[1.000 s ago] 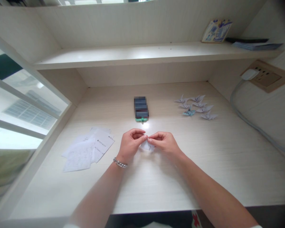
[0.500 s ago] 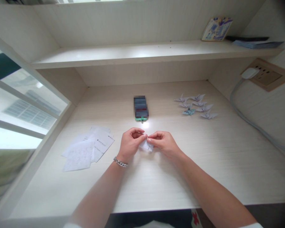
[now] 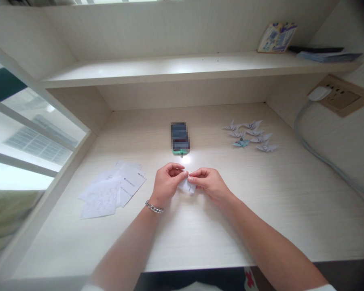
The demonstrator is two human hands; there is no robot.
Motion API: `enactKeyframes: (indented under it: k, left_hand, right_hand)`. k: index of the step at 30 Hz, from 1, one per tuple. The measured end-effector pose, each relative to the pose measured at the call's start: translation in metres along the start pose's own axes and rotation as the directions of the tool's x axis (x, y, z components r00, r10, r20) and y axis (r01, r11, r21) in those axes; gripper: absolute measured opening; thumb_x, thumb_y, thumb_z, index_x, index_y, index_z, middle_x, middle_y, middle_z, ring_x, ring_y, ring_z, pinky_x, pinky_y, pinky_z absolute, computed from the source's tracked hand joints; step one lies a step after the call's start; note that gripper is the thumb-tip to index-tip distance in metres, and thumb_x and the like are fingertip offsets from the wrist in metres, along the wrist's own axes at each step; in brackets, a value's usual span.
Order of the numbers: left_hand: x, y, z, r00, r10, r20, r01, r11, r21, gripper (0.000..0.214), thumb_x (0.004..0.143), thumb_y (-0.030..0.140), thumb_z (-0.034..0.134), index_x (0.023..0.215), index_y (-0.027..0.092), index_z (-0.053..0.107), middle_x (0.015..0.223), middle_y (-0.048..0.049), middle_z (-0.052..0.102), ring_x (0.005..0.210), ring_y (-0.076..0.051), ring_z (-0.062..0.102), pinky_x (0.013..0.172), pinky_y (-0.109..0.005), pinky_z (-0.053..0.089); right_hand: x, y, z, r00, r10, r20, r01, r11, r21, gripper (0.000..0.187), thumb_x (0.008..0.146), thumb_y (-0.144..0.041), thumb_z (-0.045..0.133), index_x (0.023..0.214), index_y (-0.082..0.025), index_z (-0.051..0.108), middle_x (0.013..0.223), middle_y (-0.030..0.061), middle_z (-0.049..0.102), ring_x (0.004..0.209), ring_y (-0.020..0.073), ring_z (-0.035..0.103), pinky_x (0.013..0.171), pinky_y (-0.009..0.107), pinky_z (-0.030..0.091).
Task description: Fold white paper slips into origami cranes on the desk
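Between my two hands is a small folded piece of white paper (image 3: 187, 187) with faint print on it. My left hand (image 3: 169, 182) pinches its upper left part between thumb and fingers. From the other side my right hand (image 3: 208, 182) pinches it near the top, the two thumbs almost meeting. My fingers partly hide the folds. Several paper cranes (image 3: 267, 148), mostly white, sit in a group at the back right, along with a light blue crane (image 3: 241, 142).
A phone (image 3: 180, 137) in a green case lies beyond my hands. Loose paper sheets (image 3: 100, 199) overlap at the left. A shelf (image 3: 182, 68) runs above the desk, bearing a small box (image 3: 277, 37). At the right a cable (image 3: 318, 155) hangs from a wall socket (image 3: 342, 97).
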State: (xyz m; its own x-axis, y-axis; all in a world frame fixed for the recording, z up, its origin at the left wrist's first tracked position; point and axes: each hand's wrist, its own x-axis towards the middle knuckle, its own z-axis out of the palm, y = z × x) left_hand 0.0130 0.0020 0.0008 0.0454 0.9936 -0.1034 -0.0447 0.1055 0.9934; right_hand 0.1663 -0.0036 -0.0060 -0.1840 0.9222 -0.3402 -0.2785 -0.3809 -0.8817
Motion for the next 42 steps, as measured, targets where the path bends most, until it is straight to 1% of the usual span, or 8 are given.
enactKeyframes:
  k: [9,15,19,23,30,34,37,42]
  left_hand:
    - [-0.0028,0.0013,0.0016,0.999,0.040,0.029,-0.038,0.997,-0.068,0.026,0.064,0.022,0.072,0.084,0.015,0.058,0.068,-0.0029,0.065,0.063,-0.014,0.061,0.057,-0.023,0.048]
    - [0.0000,0.0031,0.0019,0.999,0.041,-0.026,-0.042,0.998,-0.046,0.020,0.071,0.024,0.065,0.088,0.014,0.059,0.065,-0.0020,0.063,0.058,-0.011,0.058,0.054,-0.021,0.046]
    - [0.0009,0.0062,-0.0026,1.000,0.009,0.021,-0.007,0.997,-0.076,0.031,0.073,0.031,0.064,0.099,0.014,0.058,0.073,-0.0054,0.066,0.062,-0.013,0.061,0.059,-0.025,0.049]
    - [-0.0007,0.0040,-0.0038,0.995,0.014,0.100,-0.009,0.999,-0.050,0.034,0.064,0.025,0.073,0.092,0.013,0.060,0.074,-0.0060,0.066,0.069,-0.015,0.062,0.062,-0.025,0.049]
    - [-0.0011,0.0001,-0.0020,1.000,-0.002,0.025,0.004,0.997,-0.078,0.028,0.064,0.024,0.072,0.087,0.012,0.061,0.068,-0.0048,0.066,0.062,-0.013,0.061,0.058,-0.024,0.048]
    - [-0.0005,0.0006,-0.0023,0.999,-0.012,0.050,0.015,0.999,-0.042,0.035,0.069,0.028,0.069,0.099,0.013,0.061,0.074,-0.0067,0.067,0.066,-0.015,0.062,0.060,-0.025,0.048]
    - [-0.0001,-0.0011,-0.0017,0.997,-0.011,0.074,0.010,1.000,0.013,0.032,0.067,0.029,0.070,0.093,0.013,0.062,0.080,-0.0086,0.068,0.073,-0.017,0.063,0.065,-0.026,0.049]
    - [-0.0007,-0.0013,0.0001,1.000,0.001,0.009,-0.001,1.000,0.009,0.032,0.065,0.027,0.071,0.091,0.015,0.057,0.069,-0.0034,0.065,0.064,-0.015,0.062,0.059,-0.024,0.048]
  right_hand:
    - [0.0002,-0.0008,0.0011,1.000,-0.002,0.003,0.002,1.000,0.023,0.026,0.047,-0.024,0.082,0.064,-0.013,0.066,0.060,0.0026,0.065,0.055,0.0140,0.059,0.054,0.027,0.044]
    - [-0.0013,0.0004,0.0045,0.999,-0.037,0.000,0.037,0.999,0.009,0.025,0.047,-0.022,0.082,0.065,-0.013,0.067,0.064,0.0036,0.067,0.056,0.0136,0.060,0.057,0.027,0.046]
    - [-0.0012,0.0030,0.0044,0.997,-0.080,-0.015,0.080,0.997,-0.015,0.023,0.049,-0.022,0.081,0.065,-0.014,0.068,0.064,0.0034,0.068,0.057,0.0136,0.060,0.058,0.027,0.046]
    - [-0.0007,0.0044,0.0032,0.993,-0.114,-0.003,0.114,0.993,-0.034,0.020,0.052,-0.023,0.079,0.066,-0.015,0.068,0.064,0.0031,0.068,0.058,0.0136,0.060,0.058,0.027,0.045]
    - [-0.0022,0.0029,0.0075,0.994,-0.110,-0.011,0.109,0.993,-0.046,0.024,0.049,-0.026,0.080,0.065,-0.014,0.067,0.063,0.0028,0.067,0.057,0.0138,0.060,0.057,0.027,0.046]
    - [-0.0024,0.0020,0.0073,0.994,-0.111,-0.018,0.110,0.993,-0.041,0.025,0.050,-0.028,0.080,0.067,-0.015,0.066,0.066,0.0041,0.068,0.059,0.0153,0.062,0.059,0.028,0.047]
    - [-0.0024,0.0020,0.0062,0.992,-0.127,-0.022,0.125,0.990,-0.059,0.026,0.052,-0.029,0.079,0.070,-0.015,0.066,0.067,0.0045,0.069,0.061,0.0162,0.062,0.060,0.029,0.047]
    - [-0.0011,0.0033,0.0054,0.998,-0.061,0.003,0.061,0.995,-0.079,0.032,0.054,-0.034,0.078,0.076,-0.013,0.067,0.064,0.0046,0.067,0.058,0.0158,0.061,0.056,0.028,0.046]
